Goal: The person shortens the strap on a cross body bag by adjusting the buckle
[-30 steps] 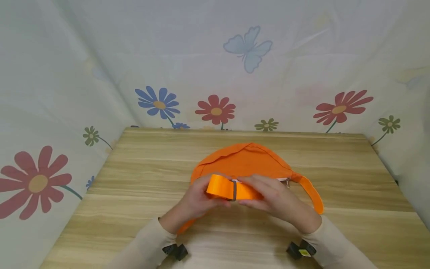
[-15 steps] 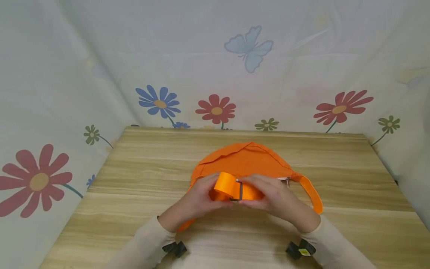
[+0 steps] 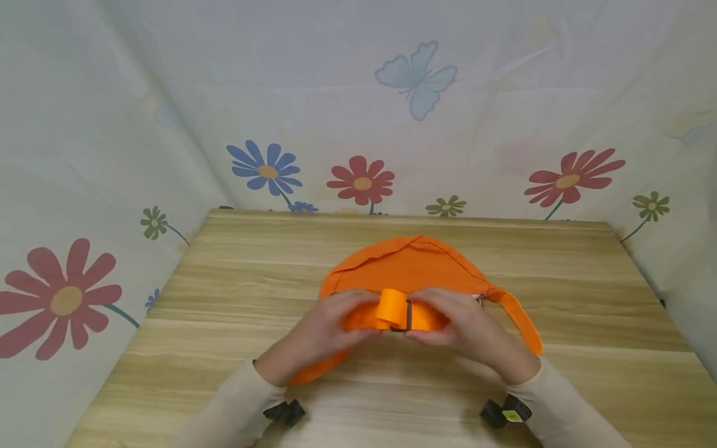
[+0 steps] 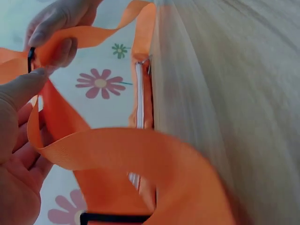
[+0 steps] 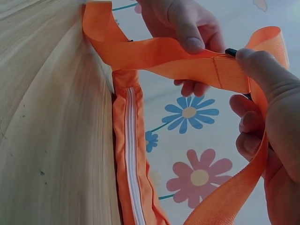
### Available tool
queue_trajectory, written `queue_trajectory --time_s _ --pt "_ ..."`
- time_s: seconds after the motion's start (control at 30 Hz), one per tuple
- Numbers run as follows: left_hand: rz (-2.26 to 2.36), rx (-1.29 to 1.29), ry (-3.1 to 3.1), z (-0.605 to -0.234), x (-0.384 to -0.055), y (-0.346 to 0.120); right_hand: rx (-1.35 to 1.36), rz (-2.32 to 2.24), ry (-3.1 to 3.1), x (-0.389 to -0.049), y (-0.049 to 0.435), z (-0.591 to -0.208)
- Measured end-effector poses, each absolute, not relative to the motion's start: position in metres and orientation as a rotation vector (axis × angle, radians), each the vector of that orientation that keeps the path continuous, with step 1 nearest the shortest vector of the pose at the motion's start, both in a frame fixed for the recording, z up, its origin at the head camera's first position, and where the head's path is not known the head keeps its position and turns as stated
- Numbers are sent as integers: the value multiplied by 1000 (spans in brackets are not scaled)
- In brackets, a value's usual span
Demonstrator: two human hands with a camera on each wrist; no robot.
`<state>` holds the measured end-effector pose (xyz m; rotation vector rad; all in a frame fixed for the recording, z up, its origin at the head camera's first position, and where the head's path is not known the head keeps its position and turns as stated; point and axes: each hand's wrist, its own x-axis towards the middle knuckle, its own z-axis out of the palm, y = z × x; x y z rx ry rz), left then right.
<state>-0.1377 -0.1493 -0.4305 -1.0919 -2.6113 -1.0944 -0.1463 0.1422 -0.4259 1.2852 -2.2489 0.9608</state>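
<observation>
An orange waist bag (image 3: 409,270) lies flat on the wooden table, and its orange webbing strap (image 5: 178,58) is lifted between both hands. A black strap slider (image 3: 409,316) sits on the webbing beside the right fingertips. My right hand (image 3: 470,323) pinches the strap at this slider, thumb against its edge in the right wrist view. With thumb and fingers, my left hand (image 3: 330,323) holds the webbing just left of it. Between the hands a short strap loop (image 3: 392,307) stands up at the slider. Another black buckle (image 4: 115,218) shows low in the left wrist view.
The wooden table (image 3: 235,267) reaches back to a white curtain (image 3: 313,74) printed with flowers. A metal zipper pull (image 3: 480,300) sits at the bag's right end, where another strap section (image 3: 521,323) curves down onto the table. Black wrist cameras (image 3: 506,412) sit on both sleeves.
The strap loop and slider have shifted right, toward the right hand, and the loop looks narrower. The left hand has slid its fingers along the webbing. The bag stays put.
</observation>
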Motion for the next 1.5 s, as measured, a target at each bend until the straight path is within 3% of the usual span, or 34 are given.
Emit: queue_trajectory --time_s 1.07,1.27,1.5 --pt "-704 -1030 -2696 -407 -133 -270 1311 1075 -2165 -158 161 -427" --pt "-668 -903 -3002 -410 -136 -255 1302 1070 -2281 -155 158 -424" --pt "-931 -1019 -2864 -412 -136 -179 1236 1065 -2389 -149 148 -418"
